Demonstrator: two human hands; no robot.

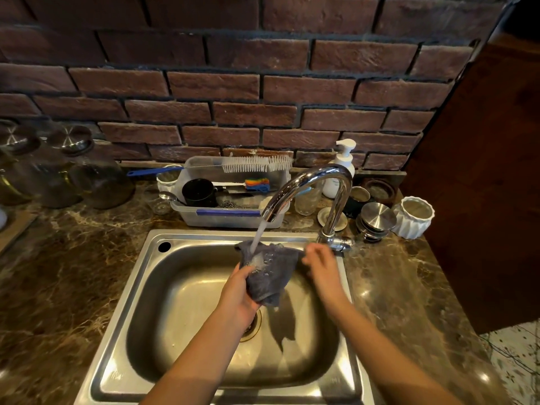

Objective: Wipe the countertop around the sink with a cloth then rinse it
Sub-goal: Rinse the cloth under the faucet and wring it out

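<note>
A dark grey cloth (pixel 270 271) hangs over the steel sink (pixel 140 290) under the water running from the chrome faucet (pixel 309 185). My left hand (pixel 238 299) grips the cloth's lower left part from below. My right hand (pixel 320 264) is blurred beside the cloth's right edge, just below the faucet's lever (pixel 342 244); I cannot tell whether it touches the cloth. The brown marble countertop (pixel 67 276) surrounds the sink.
Behind the sink stands a clear plastic bin (pixel 228 219) with a black mug, brushes and scrubbers. Glass jars (pixel 73 173) sit at the back left. A soap dispenser (pixel 340 168), glasses, metal lids and a white ribbed pot (pixel 415 217) crowd the back right. A dark wooden cabinet (pixel 482 185) rises at the right.
</note>
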